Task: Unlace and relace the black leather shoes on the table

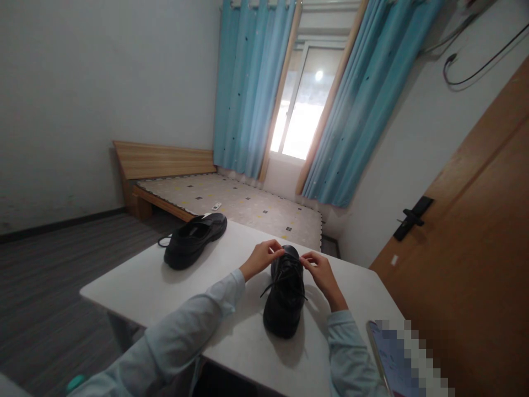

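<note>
A black lace-up shoe (285, 300) stands on the white table (140, 286) in front of me, toe pointing away. My left hand (261, 258) pinches a black lace at the shoe's far left side. On the far right side, my right hand (322, 275) pinches the other lace end. Loose lace strands hang over the shoe's tongue. A second black shoe (194, 238) lies farther left on the table, with its lace trailing off to the left; neither hand touches it.
A phone (388, 358) lies at the table's near right edge, partly blurred. Beyond the table are a low wooden bed (231, 204), blue curtains (252, 88) and a bright window (303, 110). A wooden door (467, 248) with a black handle stands at right.
</note>
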A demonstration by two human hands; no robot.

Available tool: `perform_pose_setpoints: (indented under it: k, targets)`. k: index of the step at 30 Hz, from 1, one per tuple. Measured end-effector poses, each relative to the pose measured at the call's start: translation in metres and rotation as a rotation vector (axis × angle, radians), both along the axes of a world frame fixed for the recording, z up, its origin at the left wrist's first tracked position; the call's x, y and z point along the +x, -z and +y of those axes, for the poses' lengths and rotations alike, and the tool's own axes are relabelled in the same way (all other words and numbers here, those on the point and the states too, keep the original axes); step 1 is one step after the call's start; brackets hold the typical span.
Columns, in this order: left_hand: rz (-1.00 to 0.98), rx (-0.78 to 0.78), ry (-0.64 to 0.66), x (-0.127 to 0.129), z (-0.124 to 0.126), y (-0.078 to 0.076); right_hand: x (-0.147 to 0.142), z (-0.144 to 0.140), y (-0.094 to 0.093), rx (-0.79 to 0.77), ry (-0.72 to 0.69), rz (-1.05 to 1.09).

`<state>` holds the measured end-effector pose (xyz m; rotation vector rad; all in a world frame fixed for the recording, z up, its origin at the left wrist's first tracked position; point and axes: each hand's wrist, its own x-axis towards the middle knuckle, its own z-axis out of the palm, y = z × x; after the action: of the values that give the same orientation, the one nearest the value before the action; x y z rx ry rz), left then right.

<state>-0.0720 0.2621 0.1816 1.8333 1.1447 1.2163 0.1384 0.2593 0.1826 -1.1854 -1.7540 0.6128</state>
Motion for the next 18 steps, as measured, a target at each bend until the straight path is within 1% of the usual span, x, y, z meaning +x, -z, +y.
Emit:
perform_pose_setpoints:
  k: [3, 7, 11, 14, 18]
  targets:
    - [0.075, 0.035, -0.024, 0.004, -0.002, 0.002, -0.005, -0.002, 0.0, 0.023, 0.008, -0.006]
    - [0.059, 0.042, -0.025, 0.008, -0.001, 0.004, -0.011, -0.001, 0.003, 0.033, 0.024, 0.0]
    - [0.037, 0.023, -0.011, 0.009, 0.003, 0.01, -0.016, 0.001, 0.008, 0.061, 0.041, -0.003]
    - [0.042, 0.059, 0.002, 0.009, 0.005, 0.013, -0.019, 0.0, 0.009, 0.082, 0.064, -0.014]
    - [0.071, 0.087, -0.026, 0.01, 0.004, 0.012, -0.019, 0.001, 0.011, 0.135, 0.113, -0.023]
